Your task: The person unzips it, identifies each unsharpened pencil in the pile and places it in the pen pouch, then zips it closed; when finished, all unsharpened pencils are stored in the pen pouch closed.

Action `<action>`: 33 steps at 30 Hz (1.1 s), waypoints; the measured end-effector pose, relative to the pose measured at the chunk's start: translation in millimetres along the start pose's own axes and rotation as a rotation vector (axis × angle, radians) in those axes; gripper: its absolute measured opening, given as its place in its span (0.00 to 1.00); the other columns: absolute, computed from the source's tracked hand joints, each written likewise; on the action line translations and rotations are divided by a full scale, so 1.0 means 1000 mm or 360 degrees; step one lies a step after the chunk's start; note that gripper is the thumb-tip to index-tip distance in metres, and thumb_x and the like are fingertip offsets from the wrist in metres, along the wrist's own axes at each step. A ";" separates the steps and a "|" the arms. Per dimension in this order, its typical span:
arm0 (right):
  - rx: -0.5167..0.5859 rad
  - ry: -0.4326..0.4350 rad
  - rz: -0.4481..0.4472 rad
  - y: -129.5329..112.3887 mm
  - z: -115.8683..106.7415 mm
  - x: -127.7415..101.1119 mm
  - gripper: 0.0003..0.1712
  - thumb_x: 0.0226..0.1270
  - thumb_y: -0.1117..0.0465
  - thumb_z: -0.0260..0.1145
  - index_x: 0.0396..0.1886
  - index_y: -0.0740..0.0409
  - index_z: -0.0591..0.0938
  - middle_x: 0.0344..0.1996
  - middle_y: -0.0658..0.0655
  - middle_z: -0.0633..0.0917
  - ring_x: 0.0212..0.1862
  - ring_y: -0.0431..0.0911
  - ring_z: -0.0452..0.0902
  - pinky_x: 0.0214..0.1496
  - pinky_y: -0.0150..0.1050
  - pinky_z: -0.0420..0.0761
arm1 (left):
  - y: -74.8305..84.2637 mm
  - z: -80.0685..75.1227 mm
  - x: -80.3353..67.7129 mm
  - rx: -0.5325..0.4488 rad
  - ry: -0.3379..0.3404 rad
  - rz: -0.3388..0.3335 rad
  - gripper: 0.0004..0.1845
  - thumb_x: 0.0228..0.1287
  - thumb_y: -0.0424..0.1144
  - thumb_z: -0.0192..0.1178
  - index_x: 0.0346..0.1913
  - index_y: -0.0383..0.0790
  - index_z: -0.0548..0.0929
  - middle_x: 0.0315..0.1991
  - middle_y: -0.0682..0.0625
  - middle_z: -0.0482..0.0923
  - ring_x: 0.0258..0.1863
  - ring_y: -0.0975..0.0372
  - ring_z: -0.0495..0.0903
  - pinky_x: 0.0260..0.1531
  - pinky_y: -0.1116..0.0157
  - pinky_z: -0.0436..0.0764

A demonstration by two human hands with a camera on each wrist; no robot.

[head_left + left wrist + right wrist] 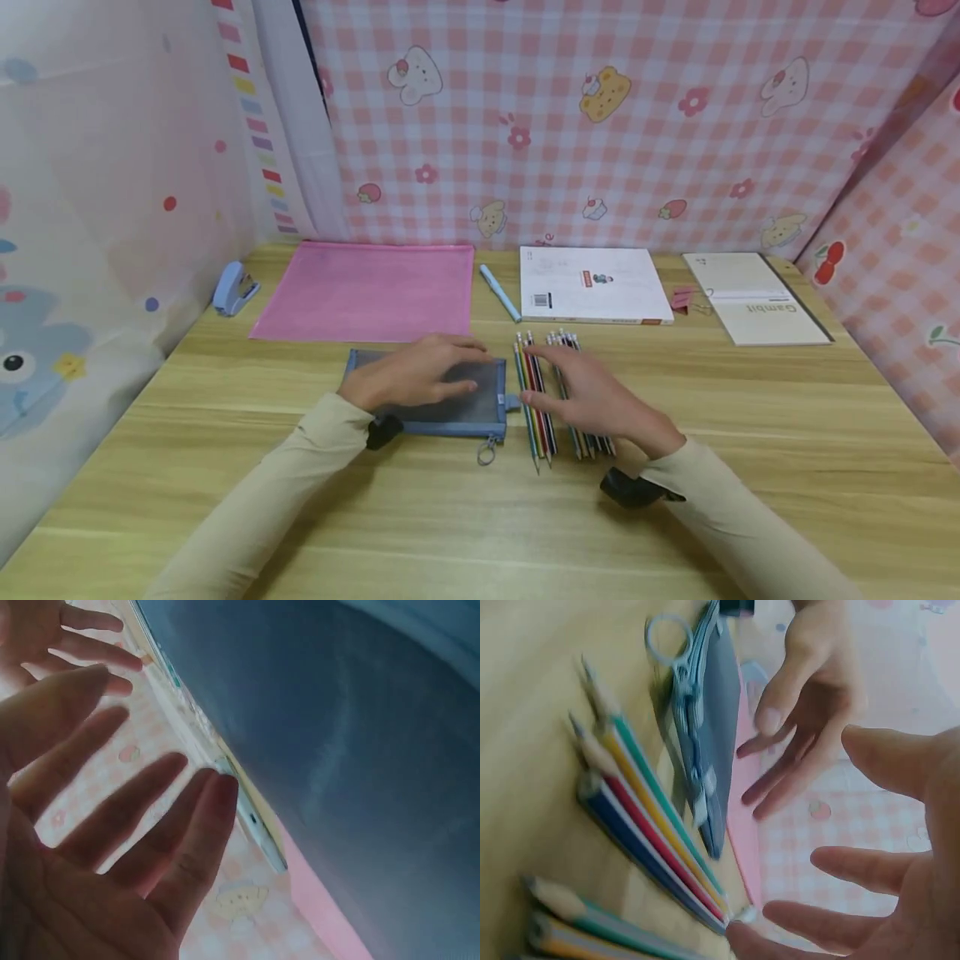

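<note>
My left hand (420,372) hovers over a blue-grey mesh zipper pouch (450,407), its fingers extended and holding nothing. The pouch lies flat, with a ring pull (487,451) at its near right corner. To the right, my right hand (588,396) is above two bunches of striped pencils, fingers spread and thumb apart. One bunch of pencils (649,817) lies beside the pouch with its sharpened tips toward me. The second bunch of pencils (592,446) is partly hidden under the right hand. In the left wrist view, the left hand's fingers (142,802) spread beside the dark pouch.
Behind the mesh pouch lies a pink pouch (375,292), with a blue stapler (234,289) to its left. Farther right are a light-blue pen (499,293), a white book (592,283), pink binder clips (682,299) and a cream notebook (757,300). Patterned cloth walls surround the table.
</note>
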State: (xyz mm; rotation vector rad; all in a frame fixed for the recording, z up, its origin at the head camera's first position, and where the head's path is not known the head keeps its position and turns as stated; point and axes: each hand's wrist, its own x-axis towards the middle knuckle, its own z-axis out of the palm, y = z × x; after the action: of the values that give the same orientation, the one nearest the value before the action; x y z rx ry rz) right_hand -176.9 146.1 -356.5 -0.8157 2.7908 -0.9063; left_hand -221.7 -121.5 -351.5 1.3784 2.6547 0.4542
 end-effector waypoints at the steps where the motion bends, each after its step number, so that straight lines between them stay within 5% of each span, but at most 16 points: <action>1: 0.0086 -0.0026 -0.0018 -0.001 0.000 -0.001 0.38 0.71 0.48 0.65 0.74 0.61 0.67 0.71 0.66 0.72 0.71 0.63 0.68 0.70 0.61 0.72 | 0.000 0.001 0.002 -0.0009 -0.0011 0.0041 0.24 0.70 0.41 0.61 0.67 0.40 0.77 0.67 0.40 0.75 0.68 0.49 0.75 0.70 0.51 0.73; 8: 0.0513 -0.0168 -0.0032 -0.002 0.005 -0.007 0.28 0.73 0.56 0.64 0.67 0.66 0.73 0.66 0.68 0.76 0.66 0.65 0.75 0.64 0.54 0.81 | 0.003 0.007 0.011 -0.0152 -0.0164 0.0144 0.18 0.68 0.35 0.62 0.59 0.51 0.85 0.71 0.41 0.70 0.72 0.51 0.69 0.73 0.49 0.69; 16: 0.0559 -0.0193 -0.0087 -0.005 0.009 -0.014 0.17 0.70 0.59 0.66 0.54 0.63 0.81 0.53 0.64 0.83 0.55 0.57 0.83 0.55 0.41 0.86 | 0.008 0.016 0.017 -0.0052 -0.0252 0.0222 0.17 0.65 0.34 0.65 0.53 0.57 0.88 0.74 0.41 0.65 0.76 0.48 0.58 0.75 0.44 0.60; 26: 0.0528 -0.0149 -0.0117 -0.007 0.012 -0.016 0.13 0.68 0.61 0.68 0.49 0.63 0.82 0.46 0.61 0.86 0.50 0.52 0.84 0.50 0.35 0.86 | 0.009 0.020 0.027 0.0004 -0.0176 0.0295 0.06 0.61 0.39 0.69 0.39 0.53 0.87 0.68 0.44 0.73 0.72 0.48 0.62 0.73 0.43 0.61; 33: 0.0509 -0.0032 -0.0119 -0.011 0.009 -0.012 0.10 0.67 0.63 0.68 0.46 0.63 0.83 0.42 0.59 0.87 0.46 0.45 0.84 0.45 0.33 0.86 | 0.005 -0.016 0.026 -0.0075 -0.0004 0.0281 0.06 0.59 0.34 0.67 0.39 0.46 0.84 0.56 0.46 0.81 0.65 0.51 0.71 0.67 0.44 0.66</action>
State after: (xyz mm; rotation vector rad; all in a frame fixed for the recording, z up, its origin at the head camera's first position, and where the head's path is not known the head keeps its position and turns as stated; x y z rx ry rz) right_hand -158.9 140.0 -358.5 -0.8731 2.5158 -1.3041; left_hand -236.8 -101.5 -333.7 1.6049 2.5138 0.5294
